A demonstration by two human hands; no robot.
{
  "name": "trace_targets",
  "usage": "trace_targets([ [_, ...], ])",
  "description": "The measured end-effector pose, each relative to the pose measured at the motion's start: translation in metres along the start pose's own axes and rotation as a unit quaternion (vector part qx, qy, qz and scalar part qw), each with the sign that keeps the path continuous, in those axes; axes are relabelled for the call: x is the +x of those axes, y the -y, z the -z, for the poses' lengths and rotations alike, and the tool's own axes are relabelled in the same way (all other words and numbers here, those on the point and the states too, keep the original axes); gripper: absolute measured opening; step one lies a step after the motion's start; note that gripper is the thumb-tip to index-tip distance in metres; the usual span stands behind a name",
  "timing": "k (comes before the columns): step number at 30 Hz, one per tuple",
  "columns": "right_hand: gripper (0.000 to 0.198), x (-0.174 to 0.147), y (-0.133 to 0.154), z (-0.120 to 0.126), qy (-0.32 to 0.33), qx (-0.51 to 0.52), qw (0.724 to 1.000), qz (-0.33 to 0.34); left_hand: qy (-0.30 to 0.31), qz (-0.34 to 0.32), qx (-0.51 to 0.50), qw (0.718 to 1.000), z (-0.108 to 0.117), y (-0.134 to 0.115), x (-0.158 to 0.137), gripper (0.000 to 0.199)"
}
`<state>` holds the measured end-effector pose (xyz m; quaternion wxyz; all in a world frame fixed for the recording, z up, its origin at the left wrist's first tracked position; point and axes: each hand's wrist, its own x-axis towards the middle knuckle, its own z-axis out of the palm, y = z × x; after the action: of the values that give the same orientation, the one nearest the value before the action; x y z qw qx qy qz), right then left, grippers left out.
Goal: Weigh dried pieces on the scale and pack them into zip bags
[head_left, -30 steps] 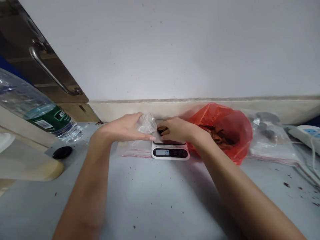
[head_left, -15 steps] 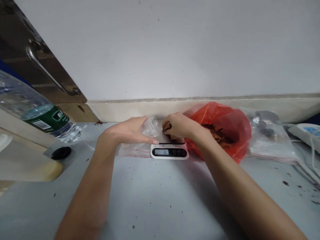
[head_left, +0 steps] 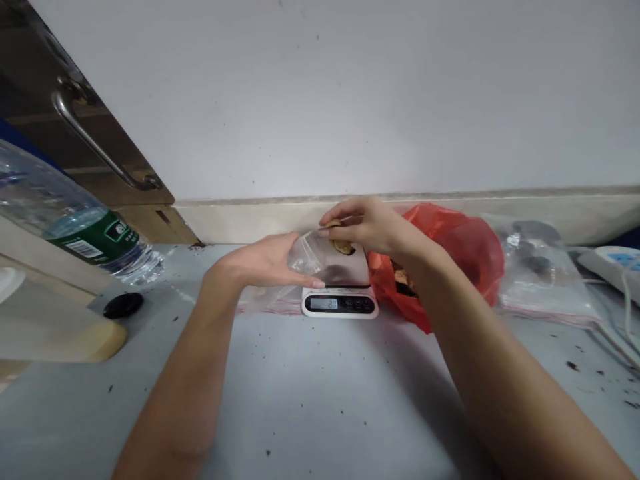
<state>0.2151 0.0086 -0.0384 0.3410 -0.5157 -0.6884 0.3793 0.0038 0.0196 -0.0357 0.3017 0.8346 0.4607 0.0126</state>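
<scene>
My left hand (head_left: 267, 263) holds a clear plastic bag (head_left: 306, 255) by its side, the thumb in front and the other fingers partly hidden behind it. The thumb tip reaches the left edge of a small white digital scale (head_left: 340, 311), whose display seems to read 2.0. My right hand (head_left: 370, 227) is closed on some brown dried pieces (head_left: 343, 247) beside the bag, above the scale's metal plate. Right of the scale stands an open red plastic bag (head_left: 457, 233) with more brown dried pieces (head_left: 403, 280) inside, partly covered by my right forearm.
Flat zip bags (head_left: 273, 305) lie left of the scale, and another clear bag (head_left: 545, 280) lies at the right. A water bottle (head_left: 95, 233), a black lid (head_left: 123, 305) and a whitish container (head_left: 55, 327) are on the left. Dark crumbs dot the grey table (head_left: 300, 400) before the wall.
My right hand has lifted from the scale plate with brown pieces in its fingers. The reading fell from about 8.0 to about 2.0. My left hand shifted slightly right with the bag.
</scene>
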Motion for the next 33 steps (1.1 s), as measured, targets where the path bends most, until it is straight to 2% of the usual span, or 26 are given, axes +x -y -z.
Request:
trace_targets([
  [3,0.004,0.001,0.004,-0.011,-0.067,0.037,0.996,0.049,-0.031,-0.002,-0.026,0.999,-0.002,-0.007,0.002,0.069],
  [6,0.011,0.002,0.008,-0.023,-0.108,-0.003,0.988,0.111,-0.059,-0.035,-0.051,0.996,-0.002,-0.013,0.003,0.059],
  [8,0.015,0.001,0.009,-0.026,-0.097,-0.037,0.983,0.149,-0.07,-0.045,-0.059,0.995,0.0,-0.013,0.003,0.059],
  [10,0.015,0.001,0.009,-0.024,-0.054,-0.042,0.983,0.169,-0.081,-0.02,-0.059,0.995,0.002,-0.011,0.001,0.071],
  [13,0.017,-0.001,0.008,-0.015,0.015,0.006,0.985,0.173,-0.093,0.008,-0.063,0.994,0.006,-0.006,-0.001,0.087],
  [16,0.024,-0.002,0.006,-0.006,0.053,0.068,0.983,0.163,-0.092,0.001,-0.075,0.993,0.008,-0.002,-0.003,0.087],
  [18,0.027,-0.003,0.005,-0.001,0.048,0.082,0.983,0.157,-0.094,0.001,-0.077,0.993,0.008,-0.002,-0.003,0.082],
  [22,0.018,-0.005,0.005,0.007,-0.03,0.034,0.983,0.178,-0.097,-0.021,-0.101,0.99,0.011,-0.004,-0.006,0.077],
  [24,0.017,-0.007,0.006,0.011,-0.017,0.014,0.981,0.194,-0.102,-0.058,-0.127,0.985,0.013,-0.004,-0.009,0.074],
  [27,0.026,-0.009,0.007,0.018,0.06,0.034,0.977,0.202,-0.11,-0.103,-0.187,0.971,0.017,-0.003,-0.014,0.068],
  [29,0.033,-0.01,0.007,0.021,0.085,0.054,0.974,0.204,-0.104,-0.114,-0.227,0.962,0.018,-0.003,-0.018,0.066],
  [33,0.042,-0.01,0.006,0.022,0.022,0.065,0.971,0.231,-0.091,-0.123,-0.249,0.956,0.017,-0.003,-0.019,0.065],
])
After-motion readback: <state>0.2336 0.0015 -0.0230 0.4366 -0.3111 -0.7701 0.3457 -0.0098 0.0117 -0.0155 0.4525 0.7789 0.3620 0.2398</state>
